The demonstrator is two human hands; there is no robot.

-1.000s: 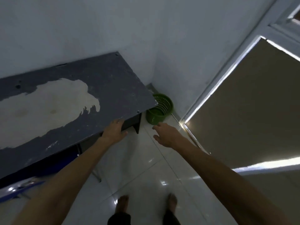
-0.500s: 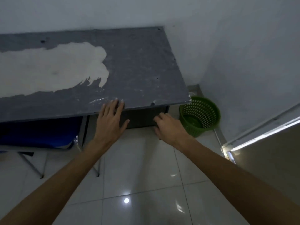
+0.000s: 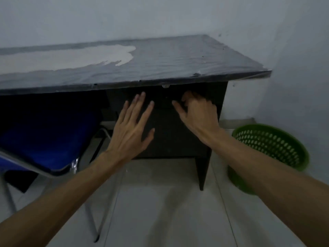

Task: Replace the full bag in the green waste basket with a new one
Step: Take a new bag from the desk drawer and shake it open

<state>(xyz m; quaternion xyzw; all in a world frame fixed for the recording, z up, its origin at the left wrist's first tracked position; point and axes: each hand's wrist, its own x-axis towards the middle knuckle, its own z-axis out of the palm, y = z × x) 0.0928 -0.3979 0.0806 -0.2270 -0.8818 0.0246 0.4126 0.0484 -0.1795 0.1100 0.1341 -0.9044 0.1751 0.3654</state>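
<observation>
The green waste basket (image 3: pixel 270 145) is perforated plastic and stands on the floor at the right, beside the desk's end panel; I see no bag in it. My left hand (image 3: pixel 131 127) lies flat with fingers spread against the dark drawer front (image 3: pixel 165 132) under the desk top. My right hand (image 3: pixel 197 113) reaches to the upper part of that drawer front, fingers curled near its top edge. Whether they grip anything is unclear. My right forearm crosses in front of the basket's lower left side.
A dark grey desk (image 3: pixel 160 65) with a worn pale patch stands against the wall. A blue chair (image 3: pixel 46 139) with metal legs is tucked under it at the left. White tiled floor (image 3: pixel 160 211) lies below. A wall closes the right side.
My view has dropped lower and closer to the desk. Both hands moved from the desk's edge down onto the drawer front. The basket now sits further right and nearer.
</observation>
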